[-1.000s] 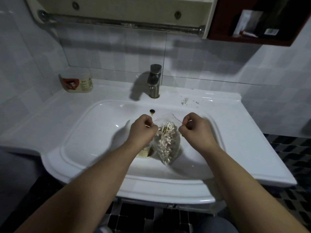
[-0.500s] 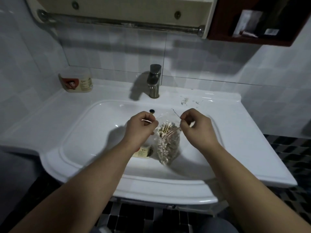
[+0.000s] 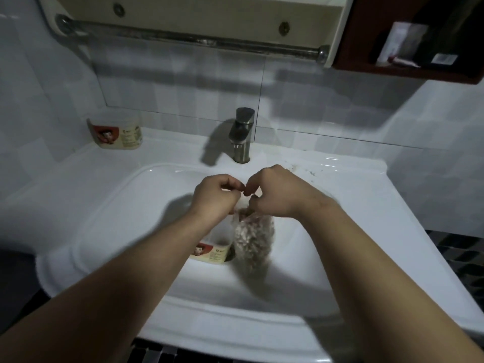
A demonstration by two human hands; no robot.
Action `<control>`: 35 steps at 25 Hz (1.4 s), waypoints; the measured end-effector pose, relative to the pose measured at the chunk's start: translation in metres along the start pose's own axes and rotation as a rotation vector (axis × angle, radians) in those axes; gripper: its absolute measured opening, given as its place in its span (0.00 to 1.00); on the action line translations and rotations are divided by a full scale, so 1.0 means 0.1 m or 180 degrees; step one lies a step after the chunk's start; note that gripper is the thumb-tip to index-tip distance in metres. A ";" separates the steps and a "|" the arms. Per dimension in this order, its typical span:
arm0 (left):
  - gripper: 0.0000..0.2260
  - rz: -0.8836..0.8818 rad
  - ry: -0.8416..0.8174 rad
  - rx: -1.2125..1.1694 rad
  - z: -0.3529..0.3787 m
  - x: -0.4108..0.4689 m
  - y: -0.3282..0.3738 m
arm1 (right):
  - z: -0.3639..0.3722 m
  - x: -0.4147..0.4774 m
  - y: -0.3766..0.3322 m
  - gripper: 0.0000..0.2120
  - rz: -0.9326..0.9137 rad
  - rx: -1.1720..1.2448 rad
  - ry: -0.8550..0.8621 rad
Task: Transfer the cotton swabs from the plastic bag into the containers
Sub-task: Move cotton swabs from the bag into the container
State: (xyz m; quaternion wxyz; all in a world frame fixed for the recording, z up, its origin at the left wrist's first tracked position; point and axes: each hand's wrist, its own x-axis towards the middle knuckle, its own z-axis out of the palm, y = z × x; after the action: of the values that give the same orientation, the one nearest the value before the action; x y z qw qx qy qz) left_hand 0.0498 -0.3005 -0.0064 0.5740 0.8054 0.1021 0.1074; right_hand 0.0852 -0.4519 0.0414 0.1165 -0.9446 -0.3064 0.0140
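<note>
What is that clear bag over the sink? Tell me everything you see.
The plastic bag is clear, thin film stuffed with pale cotton swabs, blurred in this picture. It hangs upright over the sink, its top pinched by the left hand and right hand, held close together. Its body hangs beside the open container in the sink; contact between them is unclear.

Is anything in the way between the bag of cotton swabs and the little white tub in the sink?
Nothing visible is. The clear plastic bag of cotton swabs hangs right beside the open white tub with a red label. The left hand and right hand pinch the bag's top.
</note>
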 end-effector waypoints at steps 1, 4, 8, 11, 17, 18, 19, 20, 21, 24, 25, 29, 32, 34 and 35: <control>0.13 0.0040 0.0009 0.0218 -0.03 0.05 0.02 | -0.01 0.06 0.01 0.17 0.0062 0.0079 -0.0112; 0.14 0.0630 0.0341 0.0710 -0.09 0.11 0.14 | 0.07 0.14 0.02 0.17 0.0029 0.0143 -0.0486; 0.16 0.1102 0.0226 0.0375 -0.07 0.17 0.14 | 0.19 0.20 0.06 0.11 -0.0088 0.0367 -0.0685; 0.12 0.0836 -0.0064 0.0410 -0.02 0.18 -0.08 | 0.22 0.20 0.17 0.06 -0.0177 0.0568 -0.0439; 0.13 0.0705 -0.0620 0.0631 -0.01 0.26 -0.23 | 0.23 0.17 0.34 0.04 -0.0109 0.1333 -0.0009; 0.14 0.0681 -0.0719 0.0540 -0.02 0.28 -0.23 | 0.22 0.17 0.35 0.04 -0.0100 0.1441 0.0066; 0.15 0.0658 -0.0799 0.0428 -0.02 0.29 -0.23 | 0.21 0.18 0.35 0.04 -0.0097 0.1526 0.0131; 0.16 0.0629 -0.0876 0.0307 -0.01 0.30 -0.24 | 0.21 0.18 0.36 0.05 -0.0090 0.1588 0.0177; 0.16 0.0620 -0.0965 0.0221 -0.01 0.30 -0.25 | 0.21 0.18 0.37 0.05 -0.0088 0.1614 0.0208; 0.16 0.0692 -0.1152 0.0257 0.01 0.30 -0.28 | 0.19 0.20 0.38 0.05 -0.0111 0.1673 0.0438; 0.15 0.0713 -0.1180 0.0272 0.03 0.29 -0.28 | 0.17 0.20 0.39 0.05 -0.0081 0.1777 0.0582; 0.11 0.0742 -0.1255 0.0045 0.10 0.28 -0.28 | 0.15 0.19 0.39 0.08 -0.0096 0.1918 0.0712; 0.11 0.0794 -0.1191 0.0027 0.11 0.29 -0.29 | 0.22 0.20 0.34 0.09 -0.0094 0.1777 0.0751; 0.13 0.0882 -0.1215 0.0091 0.09 0.30 -0.30 | 0.24 0.21 0.32 0.09 0.0011 0.1909 0.0909; 0.13 0.0903 -0.1240 0.0103 0.09 0.30 -0.30 | 0.25 0.21 0.32 0.09 0.0067 0.1972 0.0972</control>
State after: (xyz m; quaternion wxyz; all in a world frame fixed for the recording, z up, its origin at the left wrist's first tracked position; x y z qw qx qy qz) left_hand 0.0795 -0.2909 -0.0360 0.5490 0.8263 -0.1230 0.0279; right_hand 0.1183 -0.4599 0.0108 0.4421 -0.8587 -0.2569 -0.0340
